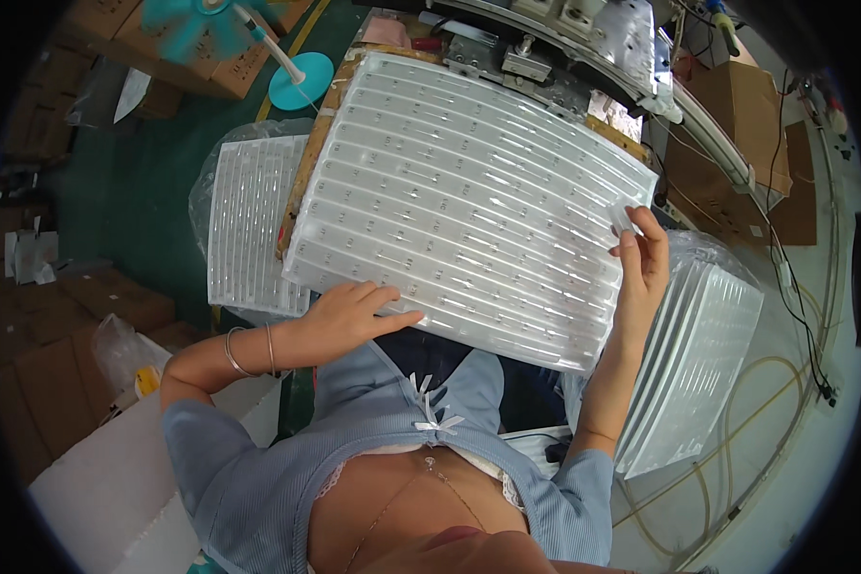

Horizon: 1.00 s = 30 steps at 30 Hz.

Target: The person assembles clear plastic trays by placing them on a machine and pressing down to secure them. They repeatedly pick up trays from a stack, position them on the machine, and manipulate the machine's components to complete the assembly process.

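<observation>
Laid over wooden board (322, 126): ribbed translucent tray (469, 215). Resting at tray's near edge, loosely spread: left hand (344, 320). Pinched, apparently, at tray's right end by right hand (645, 260): small clear piece (622, 217). Seemingly handling one piece; needed next: steady pinch.

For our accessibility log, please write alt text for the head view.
A person's right hand pinches a small translucent piece at the right edge of a large ribbed white tray; the left hand rests at its near edge. More trays lie to either side.
</observation>
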### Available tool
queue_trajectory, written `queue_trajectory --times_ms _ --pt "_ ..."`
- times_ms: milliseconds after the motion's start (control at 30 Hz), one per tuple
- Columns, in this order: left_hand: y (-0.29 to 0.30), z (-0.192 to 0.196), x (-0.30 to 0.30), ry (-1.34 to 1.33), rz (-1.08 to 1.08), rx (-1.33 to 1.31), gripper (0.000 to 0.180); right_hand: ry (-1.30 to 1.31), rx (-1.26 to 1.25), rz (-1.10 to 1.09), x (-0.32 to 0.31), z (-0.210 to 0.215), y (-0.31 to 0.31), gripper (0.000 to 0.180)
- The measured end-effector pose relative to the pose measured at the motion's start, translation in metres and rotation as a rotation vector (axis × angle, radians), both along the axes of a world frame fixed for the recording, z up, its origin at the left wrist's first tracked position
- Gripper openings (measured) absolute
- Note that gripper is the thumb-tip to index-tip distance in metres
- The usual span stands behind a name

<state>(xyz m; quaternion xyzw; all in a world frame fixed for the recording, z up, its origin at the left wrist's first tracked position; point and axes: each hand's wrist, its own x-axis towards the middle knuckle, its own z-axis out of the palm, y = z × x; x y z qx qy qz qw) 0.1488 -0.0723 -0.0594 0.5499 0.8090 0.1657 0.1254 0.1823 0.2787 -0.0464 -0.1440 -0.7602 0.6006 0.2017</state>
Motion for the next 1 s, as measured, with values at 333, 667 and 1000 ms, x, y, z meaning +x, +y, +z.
queue_trajectory --times_ms 333,667,1000 --pt "0.152 0.061 -0.175 0.085 0.431 0.768 0.032 0.174 0.102 -0.097 -0.065 0.027 0.024 0.024" --pt "0.249 0.096 -0.265 0.698 0.332 0.595 0.036 0.498 0.737 -0.180 -0.194 0.075 0.019 0.021" --pt "0.075 0.076 -0.131 -0.128 0.502 0.766 0.033 0.418 0.981 -0.224 -0.255 0.066 0.016 0.021"
